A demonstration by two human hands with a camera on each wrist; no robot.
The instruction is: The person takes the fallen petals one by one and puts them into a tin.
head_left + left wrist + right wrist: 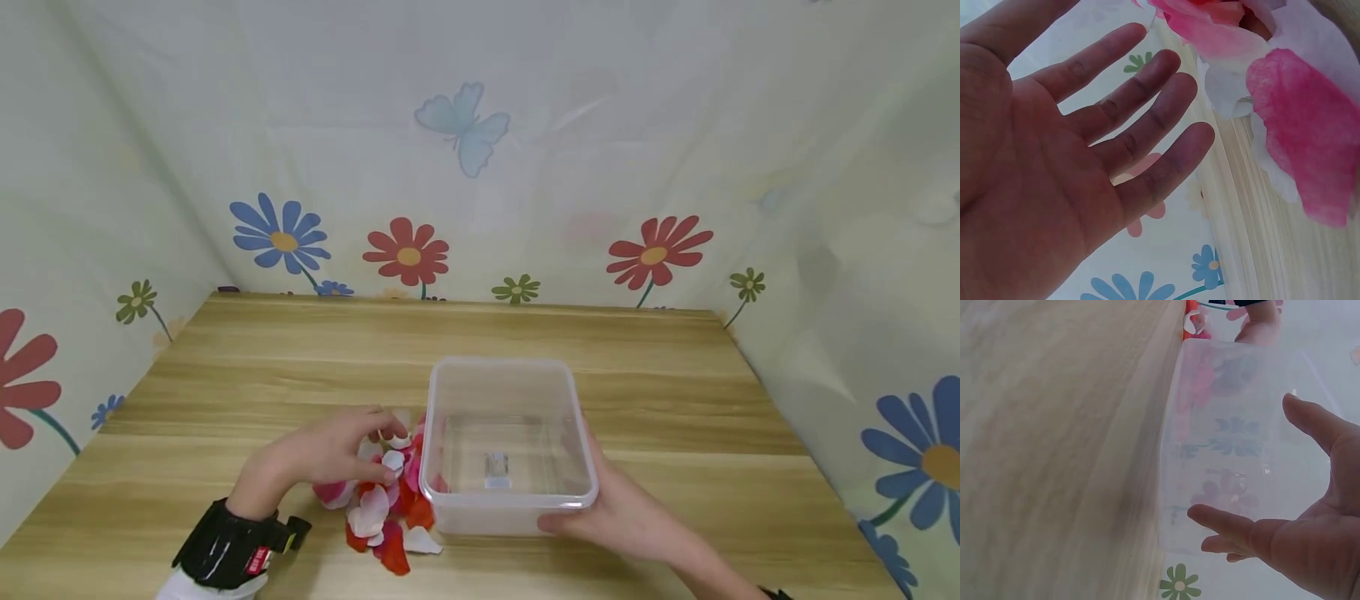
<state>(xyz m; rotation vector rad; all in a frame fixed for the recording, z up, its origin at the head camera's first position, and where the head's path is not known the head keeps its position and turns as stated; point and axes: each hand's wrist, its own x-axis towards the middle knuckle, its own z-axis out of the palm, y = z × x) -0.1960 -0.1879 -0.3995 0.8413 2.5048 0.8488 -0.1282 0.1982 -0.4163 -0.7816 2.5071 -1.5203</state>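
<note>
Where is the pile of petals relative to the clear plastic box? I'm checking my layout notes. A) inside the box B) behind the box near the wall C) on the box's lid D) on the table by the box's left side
D: the petals lie on the wooden table against the left side of the box, which holds none; the left hand rests on them.

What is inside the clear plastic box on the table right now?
The clear plastic box holds no petals; through its base only a small label-like mark and the table show. The petals lie outside, to its left, under the left hand. The right hand covers its near right corner.
</note>
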